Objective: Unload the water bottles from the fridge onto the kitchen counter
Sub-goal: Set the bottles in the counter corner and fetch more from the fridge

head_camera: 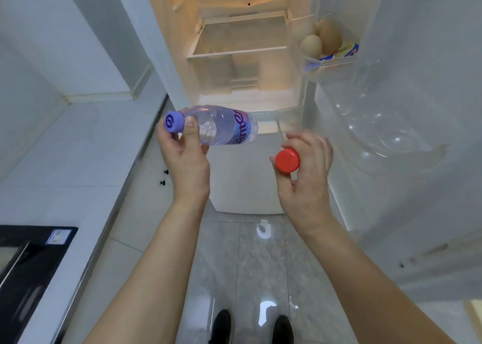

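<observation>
My left hand (184,151) grips the neck of a clear water bottle (221,125) with a purple cap and purple label. That bottle lies tilted sideways, cap toward the counter, in front of the open fridge (242,56). My right hand (306,166) is curled round a second bottle, of which only the red cap (287,160) shows; its body is hidden behind my fingers. Both hands hover at the fridge's mouth. The white kitchen counter (65,148) runs along the left.
The fridge's lit shelves look bare. Its open door (391,108) stands at the right, with eggs (320,40) and a small packet in an upper bin. A black cooktop (26,265) sits on the counter's near end. My feet stand on the glossy tiled floor (247,278).
</observation>
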The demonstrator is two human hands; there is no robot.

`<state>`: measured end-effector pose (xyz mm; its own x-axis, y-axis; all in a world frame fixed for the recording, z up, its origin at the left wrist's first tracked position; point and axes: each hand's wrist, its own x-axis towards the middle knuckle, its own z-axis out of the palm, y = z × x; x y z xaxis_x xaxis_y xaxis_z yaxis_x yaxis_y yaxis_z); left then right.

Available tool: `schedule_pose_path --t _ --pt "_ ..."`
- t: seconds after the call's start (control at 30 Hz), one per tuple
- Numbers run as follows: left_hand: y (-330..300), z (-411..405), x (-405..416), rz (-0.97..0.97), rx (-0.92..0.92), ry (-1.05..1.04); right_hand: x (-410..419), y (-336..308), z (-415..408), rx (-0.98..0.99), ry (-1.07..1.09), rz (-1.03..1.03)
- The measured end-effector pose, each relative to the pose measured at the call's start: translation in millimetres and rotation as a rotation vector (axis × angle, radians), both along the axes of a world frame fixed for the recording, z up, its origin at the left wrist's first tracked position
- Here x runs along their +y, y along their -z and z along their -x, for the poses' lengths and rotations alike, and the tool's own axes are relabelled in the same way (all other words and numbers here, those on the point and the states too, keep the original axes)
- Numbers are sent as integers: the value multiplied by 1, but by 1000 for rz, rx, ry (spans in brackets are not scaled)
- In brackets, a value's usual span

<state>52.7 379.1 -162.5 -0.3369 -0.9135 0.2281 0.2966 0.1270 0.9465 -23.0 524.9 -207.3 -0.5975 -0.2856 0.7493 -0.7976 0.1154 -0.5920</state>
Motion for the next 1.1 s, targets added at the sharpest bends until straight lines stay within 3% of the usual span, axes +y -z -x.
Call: schedule_pose_path --t 0.13,0.33,0.6,0.9,1.1 --pt "20 -51 -22 13 -77 -151 -38 0 -24 34 -164 27" --pt "39 -145 -35 10 -217 -309 -85 -1 -93 -132 -372 25" --pt "43 -294 -38 31 -352 -497 -134 -17 -210 -815 -665 -171" --pt "44 -449 -4 -28 -468 -721 -139 -14 -355 -865 -871 -388" --pt "41 -537 29 -56 -492 -831 -124 -16 -440 -776 -986 -467"
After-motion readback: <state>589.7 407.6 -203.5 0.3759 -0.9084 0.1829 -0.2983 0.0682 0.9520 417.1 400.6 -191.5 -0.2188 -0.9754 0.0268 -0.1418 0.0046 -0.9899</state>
